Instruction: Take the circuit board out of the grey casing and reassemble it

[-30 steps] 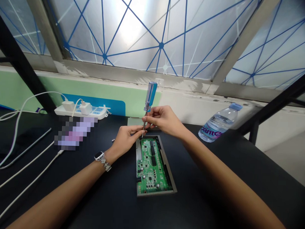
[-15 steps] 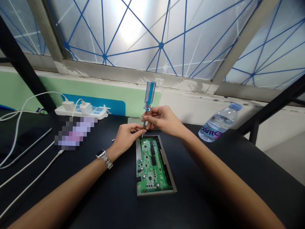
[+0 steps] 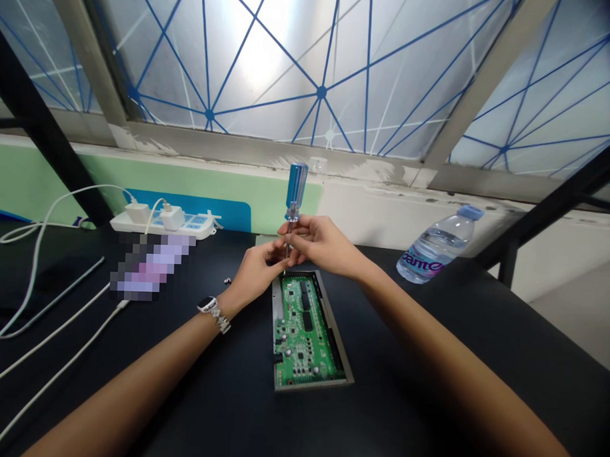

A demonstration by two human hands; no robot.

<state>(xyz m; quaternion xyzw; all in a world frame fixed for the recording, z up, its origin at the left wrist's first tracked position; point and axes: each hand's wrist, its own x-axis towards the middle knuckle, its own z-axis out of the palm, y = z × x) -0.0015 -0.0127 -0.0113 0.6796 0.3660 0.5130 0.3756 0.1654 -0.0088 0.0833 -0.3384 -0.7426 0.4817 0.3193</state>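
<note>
A green circuit board [image 3: 304, 328] lies in a grey open case on the black table [image 3: 420, 366]. A screwdriver with a clear blue handle [image 3: 296, 188] stands nearly upright, its tip at the board's far left corner. My right hand [image 3: 322, 244] pinches the shaft just under the handle. My left hand [image 3: 256, 272], with a watch on the wrist, closes its fingertips round the lower shaft next to the tip. Whether the tip sits in a screw is hidden by the fingers.
A water bottle [image 3: 437, 250] lies on its side at the right. A white power strip [image 3: 162, 221] with chargers sits at the back left; white cables [image 3: 45, 343] trail over the left of the table. A small screw [image 3: 227, 280] lies left of my left hand.
The screwdriver has shifted slightly left and stands more upright. My left hand has moved up closer round the shaft; the right hand stays on it.
</note>
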